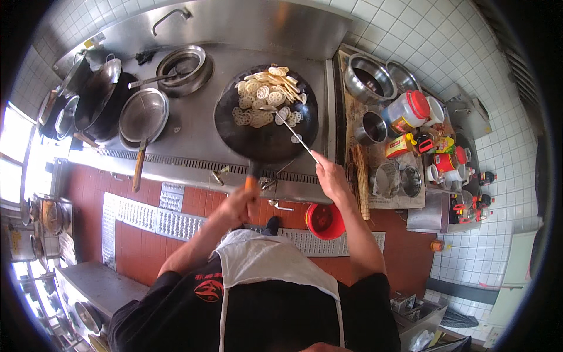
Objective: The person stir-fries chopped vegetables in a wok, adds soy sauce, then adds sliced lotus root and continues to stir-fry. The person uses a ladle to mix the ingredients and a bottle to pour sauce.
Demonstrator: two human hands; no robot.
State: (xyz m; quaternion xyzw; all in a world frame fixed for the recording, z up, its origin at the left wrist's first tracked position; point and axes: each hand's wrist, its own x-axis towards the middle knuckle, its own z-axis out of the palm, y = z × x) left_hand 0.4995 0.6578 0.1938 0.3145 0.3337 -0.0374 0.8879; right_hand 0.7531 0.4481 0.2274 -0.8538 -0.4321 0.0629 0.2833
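Observation:
A black wok sits on the steel stove with a heap of sliced lotus root along its far side. Some slices lie apart, nearer its middle and right wall. My left hand is closed around the orange grip of the wok's handle. From the right, my right hand grasps a long metal ladle. Its bowl end touches the slices near the middle of the wok, and part of the bowl is hidden among them.
A strainer with a wooden handle overhangs the stove's front edge at left, near stacked woks. Steel pots, jars and bottles crowd the right counter. A red bucket stands on the floor below my right forearm.

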